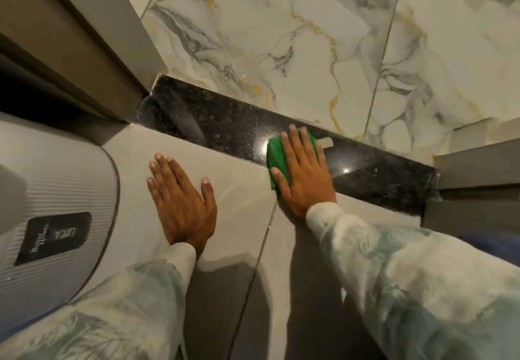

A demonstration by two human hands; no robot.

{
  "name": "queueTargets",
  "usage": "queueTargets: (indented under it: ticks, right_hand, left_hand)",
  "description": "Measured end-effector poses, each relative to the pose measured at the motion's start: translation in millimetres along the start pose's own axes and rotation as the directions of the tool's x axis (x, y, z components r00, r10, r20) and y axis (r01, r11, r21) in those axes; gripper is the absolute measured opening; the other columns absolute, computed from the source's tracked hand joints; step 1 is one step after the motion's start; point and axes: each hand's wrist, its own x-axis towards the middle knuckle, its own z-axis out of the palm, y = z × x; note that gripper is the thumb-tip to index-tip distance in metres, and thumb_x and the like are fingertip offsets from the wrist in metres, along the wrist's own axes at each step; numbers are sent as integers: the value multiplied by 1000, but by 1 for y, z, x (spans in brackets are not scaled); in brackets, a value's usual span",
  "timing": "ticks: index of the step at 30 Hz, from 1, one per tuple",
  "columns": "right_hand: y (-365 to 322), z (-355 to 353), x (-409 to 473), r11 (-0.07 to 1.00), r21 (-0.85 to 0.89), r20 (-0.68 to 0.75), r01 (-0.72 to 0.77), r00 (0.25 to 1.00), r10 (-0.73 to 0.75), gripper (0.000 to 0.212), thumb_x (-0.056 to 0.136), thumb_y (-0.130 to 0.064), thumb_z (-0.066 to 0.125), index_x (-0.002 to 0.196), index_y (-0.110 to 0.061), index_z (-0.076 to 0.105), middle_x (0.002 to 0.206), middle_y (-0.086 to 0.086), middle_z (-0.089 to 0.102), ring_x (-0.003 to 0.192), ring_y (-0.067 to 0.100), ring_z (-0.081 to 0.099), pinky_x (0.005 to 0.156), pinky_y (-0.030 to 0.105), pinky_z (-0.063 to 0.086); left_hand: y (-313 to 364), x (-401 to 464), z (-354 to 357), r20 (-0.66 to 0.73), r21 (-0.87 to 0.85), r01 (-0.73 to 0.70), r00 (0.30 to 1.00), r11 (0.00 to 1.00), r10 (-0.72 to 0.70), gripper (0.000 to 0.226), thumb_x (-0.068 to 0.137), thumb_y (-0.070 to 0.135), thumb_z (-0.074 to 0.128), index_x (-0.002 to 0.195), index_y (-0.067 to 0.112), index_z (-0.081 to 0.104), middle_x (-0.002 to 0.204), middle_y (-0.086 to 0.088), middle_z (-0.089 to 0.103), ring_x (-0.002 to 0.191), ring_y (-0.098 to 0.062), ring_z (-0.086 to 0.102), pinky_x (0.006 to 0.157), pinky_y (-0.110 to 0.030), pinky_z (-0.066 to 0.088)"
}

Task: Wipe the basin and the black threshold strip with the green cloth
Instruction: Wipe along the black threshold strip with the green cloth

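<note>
Right hand [302, 175] lies flat, fingers spread, pinning the green cloth [277, 152] on the black threshold strip [213, 123]; nothing pinched. Cloth looks soft and light; the glossy strip is likely slick, so palm pressure suits. Left hand [181, 202] is open on the floor tile [242, 190], holding nothing.

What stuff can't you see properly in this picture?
All from the head view:
- Green cloth: mostly hidden under the right hand, so its full shape is unknown.
- Basin: not in view at all.
- Black threshold strip: its right end is cut off by the door frame.
- Label on the grey mat: upside down, and its smaller print is too blurred to read.
- Pale tab beside the cloth: too small to identify.
</note>
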Motion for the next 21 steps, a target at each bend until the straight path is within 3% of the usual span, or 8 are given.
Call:
queueTargets:
  ticks: [3, 6, 9, 11, 14, 16, 18, 21]
  right_hand:
    - [50, 3, -44, 920, 31, -91, -391, 916, 392, 71, 103, -48, 27, 163, -14, 10, 172, 7, 7, 160, 29, 2, 129, 51, 6]
    - [63, 3, -20, 621, 172, -143, -765, 604, 784, 72, 102, -43, 36, 161, -9, 17, 171, 11, 15, 159, 32, 9, 127, 56, 7]
    - [42, -4, 41, 326, 352, -102, -877, 311, 945, 75, 99, -42, 42, 162, -9, 15, 171, 10, 14, 159, 32, 8, 126, 59, 5]
    - [23, 1, 58, 410, 319, -109, -854, 397, 911, 76, 100, -44, 39, 162, -8, 12, 172, 11, 11, 159, 33, 7, 126, 59, 3]
    - [25, 9, 30, 796, 128, -180, -592, 775, 605, 72, 102, -48, 28, 162, -13, 11, 172, 7, 10, 159, 29, 7, 126, 50, 0]
    - [55, 11, -8, 874, 80, -190, -480, 853, 486, 68, 103, -47, 27, 162, -16, 13, 171, 5, 16, 159, 26, 12, 127, 46, 6]
    - [86, 14, -39, 782, 147, -251, -606, 742, 622, 65, 104, -43, 30, 161, -16, 17, 170, 7, 21, 158, 27, 16, 126, 46, 9]
    - [105, 19, -35, 486, 335, -282, -807, 406, 869, 65, 103, -41, 29, 160, -10, 22, 168, 11, 25, 158, 30, 17, 127, 54, 10]
  left_hand:
    - [-2, 0, 3, -40, 8, -1, 999, 1000, 1, 84, 105, 56, 20, 167, 0, 7, 176, -24, 10, 164, -43, 12, 134, -55, 11]
    - [-3, 2, 10, -56, -6, -2, 998, 1000, 1, 85, 104, 56, 20, 167, 2, 5, 176, -24, 10, 164, -43, 12, 134, -55, 11]
    - [-5, 3, 14, -70, 15, 2, 998, 1000, 0, 84, 104, 56, 16, 167, 2, 4, 177, -24, 10, 163, -43, 12, 133, -55, 10]
    - [-5, 4, 15, -75, 12, -6, 997, 1000, 7, 84, 103, 56, 18, 167, 2, 5, 176, -23, 10, 163, -43, 13, 133, -55, 10]
    - [-5, 3, 14, -84, -8, -5, 996, 1000, 4, 84, 104, 55, 20, 167, 2, 5, 177, -23, 9, 163, -43, 12, 133, -55, 9]
    - [-5, 2, 13, -88, -13, -15, 996, 1000, 13, 84, 104, 54, 21, 167, 1, 5, 177, -24, 9, 164, -43, 12, 133, -55, 8]
    - [-6, 2, 13, -86, -17, -17, 996, 1000, 15, 84, 104, 53, 23, 166, 0, 7, 176, -25, 10, 163, -44, 12, 133, -55, 9]
    - [-5, 2, 13, -92, -29, -18, 996, 999, 15, 83, 104, 51, 25, 166, -1, 6, 176, -26, 10, 163, -43, 12, 133, -55, 8]
